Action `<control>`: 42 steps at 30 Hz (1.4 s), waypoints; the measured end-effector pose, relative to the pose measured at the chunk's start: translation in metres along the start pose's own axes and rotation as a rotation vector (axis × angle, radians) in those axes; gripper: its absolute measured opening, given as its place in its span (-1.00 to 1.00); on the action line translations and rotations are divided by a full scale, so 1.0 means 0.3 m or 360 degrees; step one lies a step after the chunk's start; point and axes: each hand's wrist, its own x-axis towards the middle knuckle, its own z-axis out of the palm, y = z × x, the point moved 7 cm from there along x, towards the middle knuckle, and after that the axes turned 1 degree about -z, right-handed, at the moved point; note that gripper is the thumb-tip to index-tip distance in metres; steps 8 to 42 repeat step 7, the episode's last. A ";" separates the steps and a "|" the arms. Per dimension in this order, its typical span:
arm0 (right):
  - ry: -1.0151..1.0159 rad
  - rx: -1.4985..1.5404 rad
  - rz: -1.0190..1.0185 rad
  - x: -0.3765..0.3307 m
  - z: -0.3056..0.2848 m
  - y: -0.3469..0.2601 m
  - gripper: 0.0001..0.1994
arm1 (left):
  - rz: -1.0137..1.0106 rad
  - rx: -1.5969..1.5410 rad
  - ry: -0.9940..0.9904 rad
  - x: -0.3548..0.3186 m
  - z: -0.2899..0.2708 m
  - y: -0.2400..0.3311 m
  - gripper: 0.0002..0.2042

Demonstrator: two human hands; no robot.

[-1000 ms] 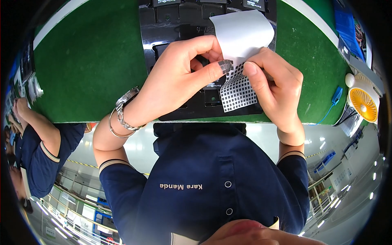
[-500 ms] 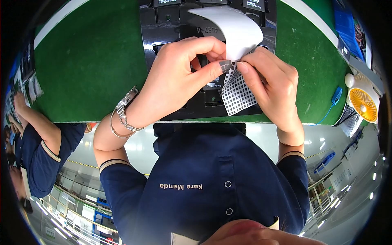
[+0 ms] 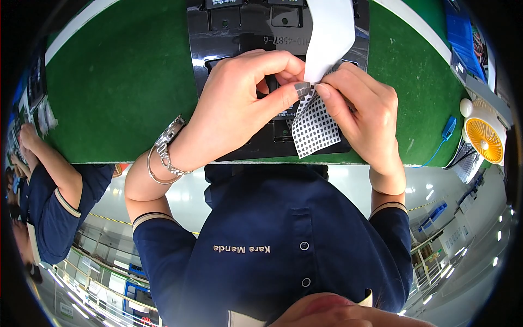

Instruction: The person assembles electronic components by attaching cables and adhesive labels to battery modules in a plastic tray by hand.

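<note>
Between my hands is a white sheet patterned with small dark squares [image 3: 317, 131], bent where I grip it. A blank white strip [image 3: 331, 38] curves up and away from the grip point; whether it is the same sheet or a separate backing I cannot tell. My left hand [image 3: 239, 101] pinches the sheet's left side between thumb and fingers. Opposite it, my right hand [image 3: 362, 106] pinches the right side, thumb tip close to the left thumb. Beneath lies a black moulded plastic tray [image 3: 234, 42] with black rectangular parts in its pockets, partly hidden by my hands.
The tray rests on a green-topped table [image 3: 125, 87]. At the right are a yellow-and-white fan [image 3: 484, 140], a blue tag-like piece on a cord [image 3: 449, 129] and a blue bin [image 3: 467, 41]. Another person's arm [image 3: 57, 169] is at the far left.
The blank white strip has swung from leaning left to standing nearly straight away from me. The patterned end has shifted slightly left and toward me. Both hands keep their pinch, nearly still.
</note>
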 end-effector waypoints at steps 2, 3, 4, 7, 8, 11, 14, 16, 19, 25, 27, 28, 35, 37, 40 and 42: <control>-0.0005 0.0012 0.0010 0.000 -0.002 0.002 -0.88 | -0.0004 0.0012 -0.0012 -0.001 0.001 0.004 -0.86; -0.0025 0.0003 0.0007 0.000 0.000 0.002 -0.88 | -0.0004 0.0011 -0.0012 0.000 0.002 0.002 -0.86; -0.0045 -0.0006 0.0003 0.000 0.002 0.000 -0.88 | 0.0000 0.0002 -0.0012 0.000 0.001 0.000 -0.86; -0.0038 -0.0013 -0.0005 -0.002 0.005 0.000 -0.89 | -0.0023 -0.0012 -0.0022 -0.001 0.001 0.000 -0.85; -0.0038 -0.0013 -0.0005 -0.002 0.005 0.000 -0.89 | -0.0023 -0.0012 -0.0022 -0.001 0.001 0.000 -0.85; -0.0038 -0.0013 -0.0005 -0.002 0.005 0.000 -0.89 | -0.0023 -0.0012 -0.0022 -0.001 0.001 0.000 -0.85; -0.0038 -0.0013 -0.0005 -0.002 0.005 0.000 -0.89 | -0.0023 -0.0012 -0.0022 -0.001 0.001 0.000 -0.85; -0.0038 -0.0013 -0.0005 -0.002 0.005 0.000 -0.89 | -0.0023 -0.0012 -0.0022 -0.001 0.001 0.000 -0.85; -0.0038 -0.0013 -0.0005 -0.002 0.005 0.000 -0.89 | -0.0023 -0.0012 -0.0022 -0.001 0.001 0.000 -0.85; -0.0038 -0.0013 -0.0005 -0.002 0.005 0.000 -0.89 | -0.0023 -0.0012 -0.0022 -0.001 0.001 0.000 -0.85; -0.0038 -0.0013 -0.0005 -0.002 0.005 0.000 -0.89 | -0.0023 -0.0012 -0.0022 -0.001 0.001 0.000 -0.85; -0.0038 -0.0013 -0.0005 -0.002 0.005 0.000 -0.89 | -0.0023 -0.0012 -0.0022 -0.001 0.001 0.000 -0.85; -0.0038 -0.0013 -0.0005 -0.002 0.005 0.000 -0.89 | -0.0023 -0.0012 -0.0022 -0.001 0.001 0.000 -0.85; -0.0038 -0.0013 -0.0005 -0.002 0.005 0.000 -0.89 | -0.0023 -0.0012 -0.0022 -0.001 0.001 0.000 -0.85; -0.0038 -0.0013 -0.0005 -0.002 0.005 0.000 -0.89 | -0.0023 -0.0012 -0.0022 -0.001 0.001 0.000 -0.85; -0.0038 -0.0013 -0.0005 -0.002 0.005 0.000 -0.89 | -0.0023 -0.0012 -0.0022 -0.001 0.001 0.000 -0.85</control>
